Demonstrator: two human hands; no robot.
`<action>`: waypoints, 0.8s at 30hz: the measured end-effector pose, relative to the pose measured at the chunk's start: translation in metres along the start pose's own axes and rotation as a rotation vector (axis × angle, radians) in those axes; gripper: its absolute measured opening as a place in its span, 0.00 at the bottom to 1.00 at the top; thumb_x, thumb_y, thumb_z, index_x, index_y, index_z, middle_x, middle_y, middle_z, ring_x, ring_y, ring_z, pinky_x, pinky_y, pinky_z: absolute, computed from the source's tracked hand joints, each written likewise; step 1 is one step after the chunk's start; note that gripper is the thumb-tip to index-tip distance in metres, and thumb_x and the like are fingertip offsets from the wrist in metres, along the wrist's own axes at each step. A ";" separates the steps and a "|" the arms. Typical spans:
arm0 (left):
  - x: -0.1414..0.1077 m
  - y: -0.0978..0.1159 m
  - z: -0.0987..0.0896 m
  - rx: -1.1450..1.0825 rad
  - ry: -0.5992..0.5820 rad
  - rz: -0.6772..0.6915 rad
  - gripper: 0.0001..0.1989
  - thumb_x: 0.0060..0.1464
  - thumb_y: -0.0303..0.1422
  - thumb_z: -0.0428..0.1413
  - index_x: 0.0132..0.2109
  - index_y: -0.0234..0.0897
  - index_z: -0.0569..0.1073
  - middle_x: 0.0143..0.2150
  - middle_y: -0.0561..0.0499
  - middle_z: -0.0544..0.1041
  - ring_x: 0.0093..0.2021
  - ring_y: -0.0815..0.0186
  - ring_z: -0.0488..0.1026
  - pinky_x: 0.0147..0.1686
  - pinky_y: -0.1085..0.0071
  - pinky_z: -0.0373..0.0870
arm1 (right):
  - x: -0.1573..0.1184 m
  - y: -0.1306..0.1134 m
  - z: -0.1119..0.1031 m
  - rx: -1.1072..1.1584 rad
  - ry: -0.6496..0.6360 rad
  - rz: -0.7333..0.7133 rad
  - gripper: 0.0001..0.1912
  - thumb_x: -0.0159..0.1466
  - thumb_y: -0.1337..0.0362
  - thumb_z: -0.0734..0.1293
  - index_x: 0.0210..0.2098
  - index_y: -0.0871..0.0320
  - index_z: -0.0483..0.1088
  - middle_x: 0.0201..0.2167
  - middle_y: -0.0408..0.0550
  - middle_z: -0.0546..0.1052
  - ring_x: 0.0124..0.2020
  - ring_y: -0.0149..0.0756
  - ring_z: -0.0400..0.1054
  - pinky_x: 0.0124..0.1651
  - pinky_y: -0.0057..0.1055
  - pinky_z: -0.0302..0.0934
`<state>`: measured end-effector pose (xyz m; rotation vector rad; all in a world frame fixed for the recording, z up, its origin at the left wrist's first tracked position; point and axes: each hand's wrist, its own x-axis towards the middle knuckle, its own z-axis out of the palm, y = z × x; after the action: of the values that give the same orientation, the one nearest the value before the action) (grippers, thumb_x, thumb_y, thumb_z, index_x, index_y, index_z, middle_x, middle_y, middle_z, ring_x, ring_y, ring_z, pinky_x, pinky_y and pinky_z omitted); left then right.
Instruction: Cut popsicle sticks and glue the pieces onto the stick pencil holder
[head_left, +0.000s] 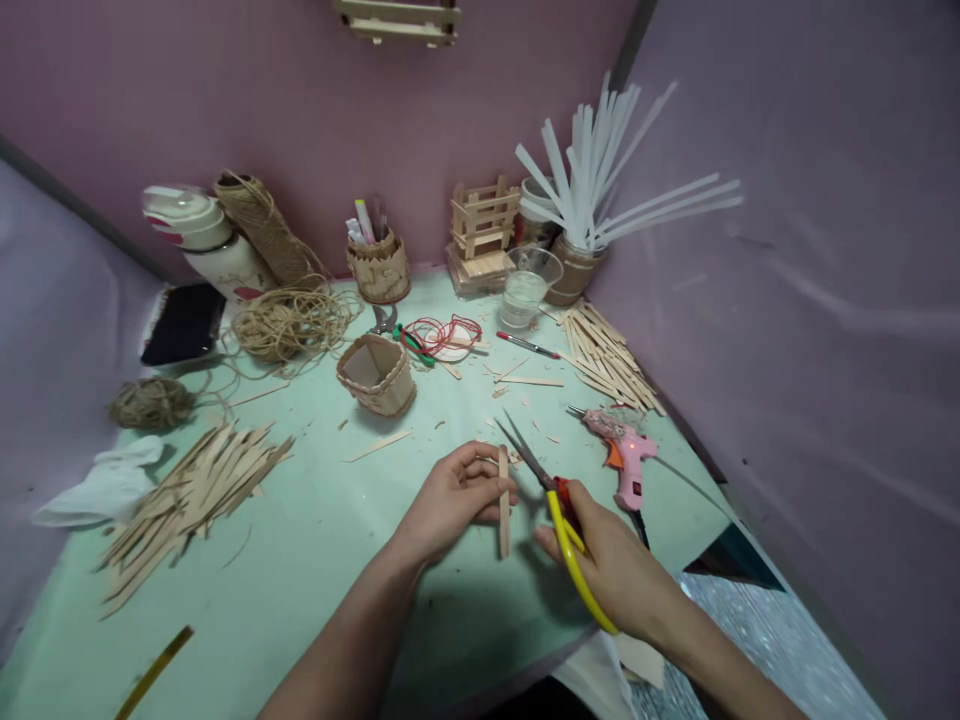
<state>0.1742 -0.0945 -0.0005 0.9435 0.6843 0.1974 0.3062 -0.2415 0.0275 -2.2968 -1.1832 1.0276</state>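
Observation:
Between the thumb and fingers of my left hand is a popsicle stick, held upright over the front of the table. My right hand grips a pair of scissors with yellow and red handles. The blades point up and to the left, just right of the stick and apart from it. Beyond my hands stands a small square basket covered in wood pieces. A pink glue gun lies to the right, its small light glowing orange.
Popsicle sticks lie in a left pile and a right pile. Behind them are jute twine, pliers, red cord, a pen, a clear cup, a pen holder and a bottle.

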 end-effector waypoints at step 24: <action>0.000 0.001 0.000 0.078 -0.042 0.046 0.15 0.48 0.39 0.63 0.39 0.34 0.72 0.33 0.50 0.74 0.34 0.67 0.74 0.35 0.71 0.72 | -0.004 -0.004 0.009 -0.017 -0.079 0.047 0.17 0.62 0.48 0.61 0.41 0.54 0.58 0.36 0.50 0.73 0.32 0.41 0.67 0.32 0.31 0.51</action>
<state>0.1746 -0.0939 0.0003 1.0359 0.6354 0.1922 0.2957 -0.2430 0.0256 -2.3273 -1.1775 1.1387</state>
